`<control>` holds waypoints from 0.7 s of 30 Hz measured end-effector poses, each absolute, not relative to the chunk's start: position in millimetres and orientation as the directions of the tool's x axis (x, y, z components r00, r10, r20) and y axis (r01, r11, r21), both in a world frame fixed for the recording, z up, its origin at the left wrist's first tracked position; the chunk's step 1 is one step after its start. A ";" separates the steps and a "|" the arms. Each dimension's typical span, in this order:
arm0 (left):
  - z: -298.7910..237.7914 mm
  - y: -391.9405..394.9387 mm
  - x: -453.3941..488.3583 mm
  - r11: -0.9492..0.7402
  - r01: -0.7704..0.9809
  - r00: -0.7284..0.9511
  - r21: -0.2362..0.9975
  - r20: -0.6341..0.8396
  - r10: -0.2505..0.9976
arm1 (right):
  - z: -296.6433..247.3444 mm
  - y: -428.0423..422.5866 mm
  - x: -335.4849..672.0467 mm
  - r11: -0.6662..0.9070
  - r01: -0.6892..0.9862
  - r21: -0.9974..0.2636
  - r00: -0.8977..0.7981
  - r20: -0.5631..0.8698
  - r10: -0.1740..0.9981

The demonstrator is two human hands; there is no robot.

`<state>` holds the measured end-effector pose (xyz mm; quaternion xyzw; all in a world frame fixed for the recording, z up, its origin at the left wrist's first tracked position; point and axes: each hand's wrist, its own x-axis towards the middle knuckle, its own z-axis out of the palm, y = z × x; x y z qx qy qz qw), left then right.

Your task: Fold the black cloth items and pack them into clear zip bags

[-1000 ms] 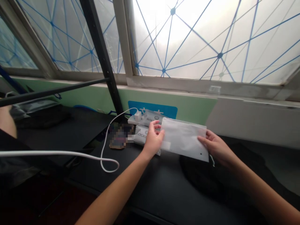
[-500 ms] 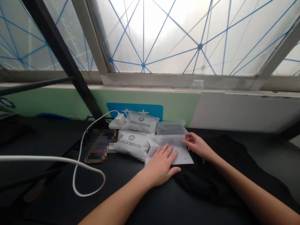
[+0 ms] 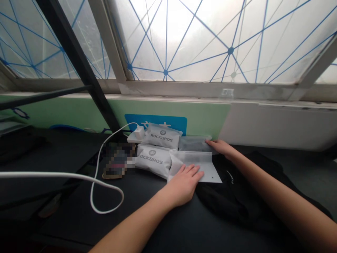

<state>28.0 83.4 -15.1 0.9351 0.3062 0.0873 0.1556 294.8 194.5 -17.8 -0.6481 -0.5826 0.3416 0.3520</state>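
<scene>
My left hand [image 3: 185, 184] lies flat, fingers spread, on a frosted white plastic bag [image 3: 201, 158] that looks flat. Behind that bag is a second, greyer frosted plastic bag [image 3: 193, 142] against the wall. My right hand [image 3: 222, 147] pinches its right end between fingertips; the thumb is partly hidden. To the left, two filled frosted pouches printed ROCKBROS are lined up, the rear pouch [image 3: 162, 137] nearer the wall and the front pouch [image 3: 152, 160] touching the bag under my left hand.
A white charger [image 3: 139, 132] sits in a power strip [image 3: 133, 137], its white cable [image 3: 92, 189] looping across the left side. A blurred-out phone-like item [image 3: 118, 161] lies nearby. Black cloth [image 3: 237, 196] is under my right forearm. A dark metal post [image 3: 79, 63] slants up at left.
My right hand has left the front bag's upper right corner and moved back to the rear bag. My left hand stays on the front bag. The view has shifted slightly.
</scene>
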 end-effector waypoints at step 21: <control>-9.9 152.3 97.3 -0.736 0.673 0.730 0.082 0.086 0.677 | 21.4 84.6 357.4 0.370 -0.015 -0.929 0.465 0.321 0.825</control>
